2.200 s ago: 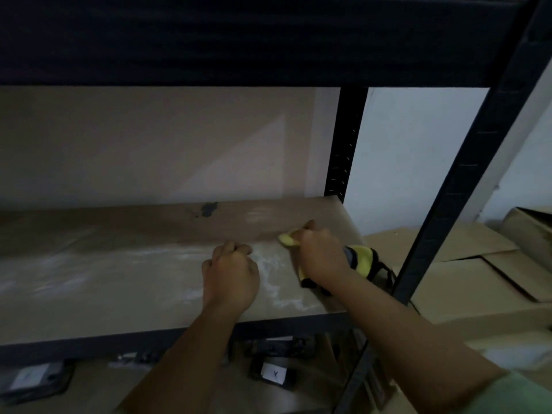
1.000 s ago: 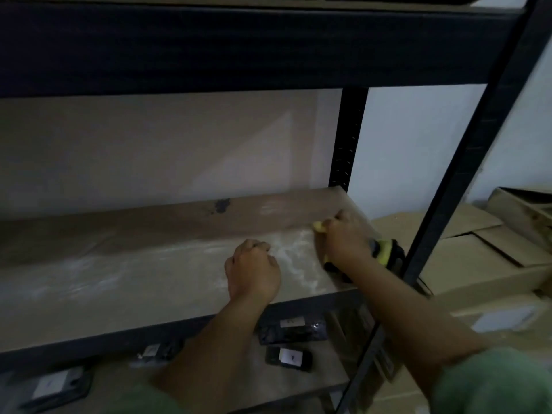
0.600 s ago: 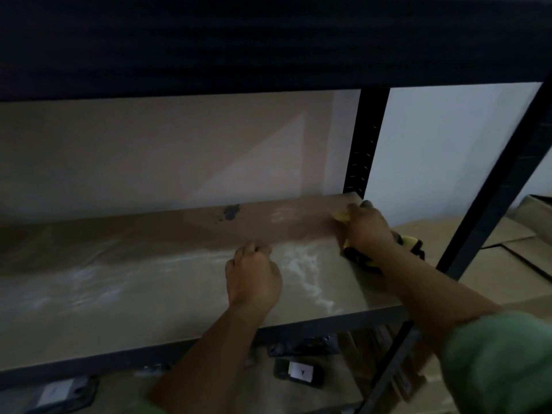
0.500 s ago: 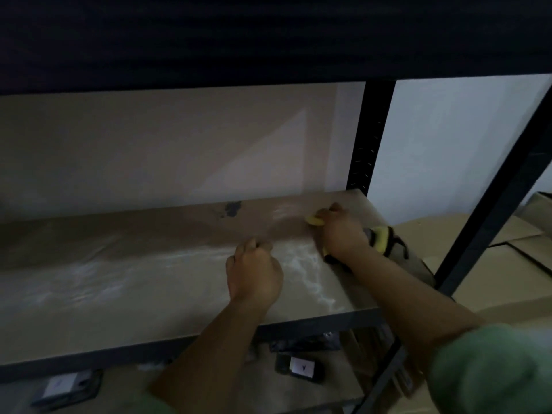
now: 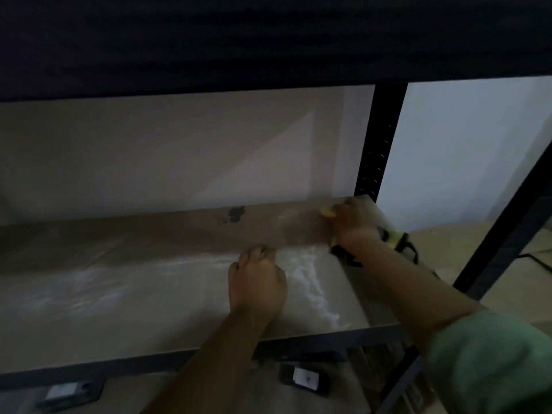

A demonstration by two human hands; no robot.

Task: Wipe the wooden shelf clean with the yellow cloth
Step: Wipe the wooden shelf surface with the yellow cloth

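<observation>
The wooden shelf [image 5: 134,300] runs across the view, streaked with pale dust and marked by a dark stain [image 5: 236,214] near its back. My right hand [image 5: 352,221] grips the yellow cloth [image 5: 327,211] at the shelf's far right back corner; only a small yellow edge shows past the fingers. My left hand [image 5: 257,282] rests on the shelf near the middle as a fist with curled fingers, holding nothing.
A black metal upright [image 5: 378,144] stands at the back right corner and another [image 5: 504,228] at the front right. The dark upper shelf [image 5: 268,40] hangs overhead. Small black packets [image 5: 304,379] lie on the lower shelf. Cardboard boxes [image 5: 442,243] sit to the right.
My right hand has slid the cloth from mid-depth to the back right corner of the shelf. My left hand has stayed put as a fist. The camera has shifted slightly.
</observation>
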